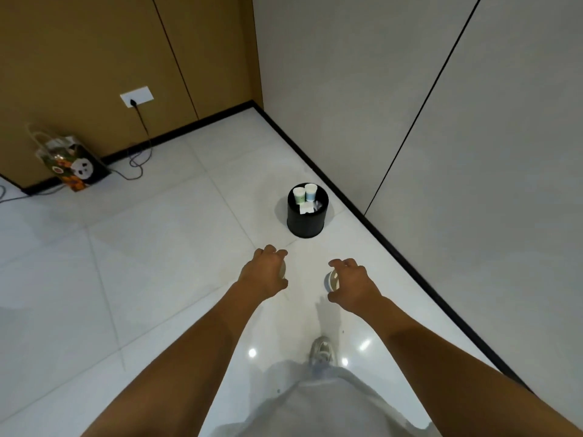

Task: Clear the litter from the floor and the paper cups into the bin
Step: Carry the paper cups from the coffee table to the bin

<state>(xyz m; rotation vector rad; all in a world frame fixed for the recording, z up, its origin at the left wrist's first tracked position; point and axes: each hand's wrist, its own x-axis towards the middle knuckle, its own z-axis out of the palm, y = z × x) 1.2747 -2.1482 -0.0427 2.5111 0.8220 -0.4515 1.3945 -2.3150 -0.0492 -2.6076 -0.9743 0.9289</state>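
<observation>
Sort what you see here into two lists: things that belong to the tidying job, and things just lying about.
Part of the job:
round black bin
two paper cups standing in the bin
paper cup in the left hand
blue-and-white paper cup in the right hand

Just lying about:
panda-print gift bag
black cable
white wall socket

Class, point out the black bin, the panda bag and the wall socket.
black bin [304, 225]: head view, front wall.
panda bag [82, 168]: head view, panda print.
wall socket [140, 95]: head view, white faceplate.
</observation>
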